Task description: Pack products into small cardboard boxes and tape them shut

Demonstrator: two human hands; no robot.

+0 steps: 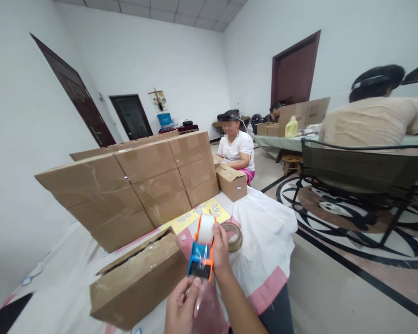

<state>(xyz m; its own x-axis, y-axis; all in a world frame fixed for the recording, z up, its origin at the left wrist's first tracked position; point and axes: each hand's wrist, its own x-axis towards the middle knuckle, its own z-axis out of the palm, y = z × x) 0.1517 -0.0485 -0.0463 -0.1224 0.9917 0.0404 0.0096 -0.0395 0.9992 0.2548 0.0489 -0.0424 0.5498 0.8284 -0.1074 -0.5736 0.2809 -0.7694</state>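
Observation:
An orange and blue tape dispenser (201,253) with a roll of clear tape (206,229) is held up above the cloth-covered table. My right hand (220,246) grips it by the side, near the roll. Close to the dispenser's lower end, my left hand (184,301) pinches a loose strip of clear tape between thumb and fingers. Left of both hands lies a cardboard box (139,278), its top flaps meeting with a dark gap along one edge. A separate roll of tape (232,236) rests on the table just behind my right hand.
Stacked cardboard boxes (153,185) form a wall across the table's far left. A smaller box (231,182) stands beyond, near a seated person in white. On the right, another person sits in a dark chair (362,169) at a second table, with a yellow bottle (291,126) on it.

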